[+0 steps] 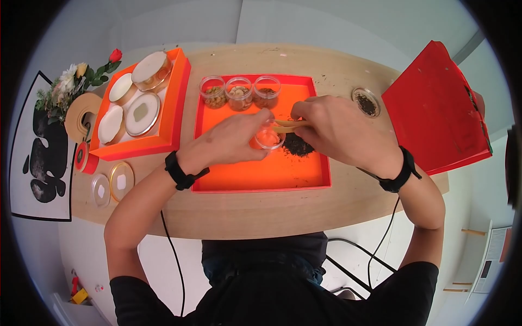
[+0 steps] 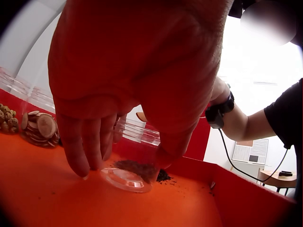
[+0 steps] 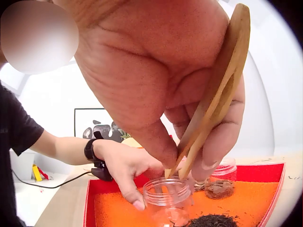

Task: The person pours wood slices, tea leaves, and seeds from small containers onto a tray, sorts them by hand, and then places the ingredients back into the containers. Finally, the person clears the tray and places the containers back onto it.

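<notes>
My left hand [image 1: 231, 138] grips a small clear plastic jar [image 1: 269, 139] by its sides, thumb on one side and fingers on the other, low over the orange tray [image 1: 239, 176]. Wooden tongs [image 3: 238, 35] are pinched in my right hand [image 1: 348, 130], and their tips reach to the jar's open mouth. Beside the jar, a loose pile of dark, dry shredded leaves [image 1: 298, 145] lies on the tray. Along the tray's back edge stand three clear jars: one with greenish-brown pieces [image 1: 215, 99], one with pale round slices [image 1: 239, 98], one with brown bits [image 1: 266, 99].
At left an orange box [image 1: 175, 108] holds several round containers. Two round lids [image 1: 122, 182] lie near it, by flowers [image 1: 68, 87] and a tape roll [image 1: 81, 117]. A small dish of dark bits [image 1: 366, 102] and a propped red box lid [image 1: 435, 108] are at right.
</notes>
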{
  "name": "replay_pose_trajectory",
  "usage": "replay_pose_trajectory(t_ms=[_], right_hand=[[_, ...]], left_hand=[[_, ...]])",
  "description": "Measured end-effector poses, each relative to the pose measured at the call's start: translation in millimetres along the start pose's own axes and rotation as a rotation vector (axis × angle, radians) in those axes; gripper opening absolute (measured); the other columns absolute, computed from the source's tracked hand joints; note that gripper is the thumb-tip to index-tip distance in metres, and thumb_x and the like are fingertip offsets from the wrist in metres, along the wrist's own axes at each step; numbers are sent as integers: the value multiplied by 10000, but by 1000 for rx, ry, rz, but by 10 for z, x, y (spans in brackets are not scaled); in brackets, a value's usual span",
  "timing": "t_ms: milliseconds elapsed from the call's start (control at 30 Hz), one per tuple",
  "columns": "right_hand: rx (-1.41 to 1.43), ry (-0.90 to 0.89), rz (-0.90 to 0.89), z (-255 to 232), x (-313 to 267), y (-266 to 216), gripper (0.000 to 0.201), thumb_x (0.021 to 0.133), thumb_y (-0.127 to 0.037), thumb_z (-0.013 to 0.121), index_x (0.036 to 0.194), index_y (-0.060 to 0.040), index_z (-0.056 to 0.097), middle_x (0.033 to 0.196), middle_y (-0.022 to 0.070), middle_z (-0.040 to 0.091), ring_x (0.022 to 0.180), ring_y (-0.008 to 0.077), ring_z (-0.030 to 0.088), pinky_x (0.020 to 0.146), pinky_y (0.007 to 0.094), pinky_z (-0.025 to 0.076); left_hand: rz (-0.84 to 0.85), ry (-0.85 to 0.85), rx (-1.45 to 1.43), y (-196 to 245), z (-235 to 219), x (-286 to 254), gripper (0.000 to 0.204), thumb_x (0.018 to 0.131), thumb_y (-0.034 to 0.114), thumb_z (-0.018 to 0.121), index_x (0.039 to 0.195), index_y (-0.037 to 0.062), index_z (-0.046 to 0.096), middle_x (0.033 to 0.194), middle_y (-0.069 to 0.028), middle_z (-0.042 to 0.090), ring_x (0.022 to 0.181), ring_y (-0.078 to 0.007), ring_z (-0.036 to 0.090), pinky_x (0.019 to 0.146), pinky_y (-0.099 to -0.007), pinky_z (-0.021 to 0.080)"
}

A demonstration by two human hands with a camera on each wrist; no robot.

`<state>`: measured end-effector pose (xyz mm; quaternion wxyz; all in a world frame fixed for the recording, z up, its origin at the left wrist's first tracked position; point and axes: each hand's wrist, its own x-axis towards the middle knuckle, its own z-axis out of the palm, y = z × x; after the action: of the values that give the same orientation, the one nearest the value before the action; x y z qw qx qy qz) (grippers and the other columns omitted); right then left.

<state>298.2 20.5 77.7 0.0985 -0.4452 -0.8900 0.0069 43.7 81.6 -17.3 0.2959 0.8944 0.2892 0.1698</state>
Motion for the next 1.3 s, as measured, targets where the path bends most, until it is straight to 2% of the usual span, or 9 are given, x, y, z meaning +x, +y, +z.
replay_pose_trajectory(t_ms=[133,333,567,633,700,767,933,1167,1300], right_hand=[[105,-47,74,66,14,186,187,992,-126,771,1093,31,763,933,219,756,883,411,726,804,500,577],[473,-130,454,168,-51,769,373,1198,-291,579,1225,31,765,820,51,698,618,109,618,585,322,513],[420,-185,459,348,-240,1074,352,1210,-271,512,1230,30,693,808,105,677,655,221,665,666,410,545],[303,-140,294,540,-318,1301,324,1209,-267,512,1243,2,687,810,128,662,706,266,681,719,439,547],[349,-114,303,627,-355,1377,337,1217,-293,511,1232,-5,683,796,108,650,710,234,646,718,416,528],[397,-90,312,654,-361,1399,351,1224,-319,509,1222,-12,679,783,87,637,713,203,610,717,393,510],[461,-16,344,782,-397,1518,301,1177,-280,601,1186,-3,721,815,141,634,737,252,582,713,427,493],[430,89,308,732,-388,1393,269,1153,-239,642,1158,9,747,896,146,695,785,244,636,734,402,533],[332,284,238,381,-241,972,154,1078,-148,719,1121,-6,762,1029,155,752,857,312,710,777,436,580]], left_hand=[[-162,-120,-11,171,-144,0,632,888,218,828,1404,0,536,1248,-286,739,1101,-459,733,914,-517,568],[-188,-151,-10,145,-160,-42,613,899,218,812,1411,22,537,1321,-268,732,1172,-442,731,959,-494,576],[-174,-158,-11,58,-112,-43,602,913,203,806,1414,34,519,1390,-254,711,1268,-435,706,1027,-499,572],[-135,-124,-12,9,-69,-55,598,907,217,815,1391,21,524,1288,-273,728,1195,-446,718,979,-513,568],[-98,-90,-13,53,-89,-57,595,902,230,824,1368,8,529,1186,-291,746,1123,-458,730,931,-526,565],[-202,-168,-14,121,-141,-51,603,914,207,806,1417,34,521,1397,-254,708,1269,-437,704,1041,-493,568],[-189,-157,-9,106,-137,-63,605,913,216,808,1421,40,531,1358,-250,717,1252,-434,707,1016,-492,568],[-140,-112,37,103,-190,-103,590,894,230,832,1398,65,574,1223,-237,742,1155,-426,732,934,-496,569],[-218,-160,90,155,-248,-98,593,884,216,843,1397,69,583,1223,-227,746,1153,-422,734,934,-490,570]])
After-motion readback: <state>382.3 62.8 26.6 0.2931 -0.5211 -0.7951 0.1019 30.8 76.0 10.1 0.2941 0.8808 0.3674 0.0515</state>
